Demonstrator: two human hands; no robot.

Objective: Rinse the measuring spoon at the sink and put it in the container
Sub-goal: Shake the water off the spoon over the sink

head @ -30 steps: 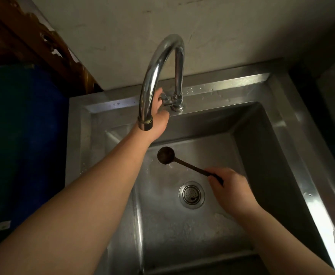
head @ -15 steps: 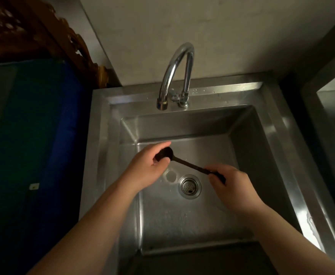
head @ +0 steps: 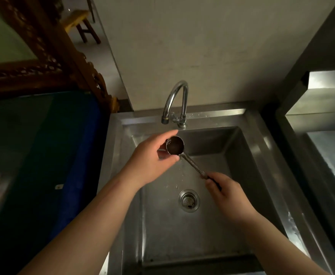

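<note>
The metal measuring spoon [head: 184, 155] hangs over the steel sink [head: 269, 159], its round cup up under the curved tap [head: 175, 100]. My left hand [head: 152, 157] cups the bowl of the spoon between thumb and fingers. The long handle's far end is gripped in my right hand [head: 225, 193], lower and to the right. Water drips from the spoon toward the drain [head: 189, 200]. No stream shows at the spout. No container is identifiable.
A dark blue surface [head: 49, 165] lies left of the sink. A carved wooden frame [head: 43, 62] leans behind it, and a wooden stool [head: 83, 24] stands beyond. A second steel unit [head: 325, 120] borders the sink on the right.
My left hand left the tap handle and closed around the spoon's cup. Both hands have raised the spoon closer to the spout, and the camera has pulled back.
</note>
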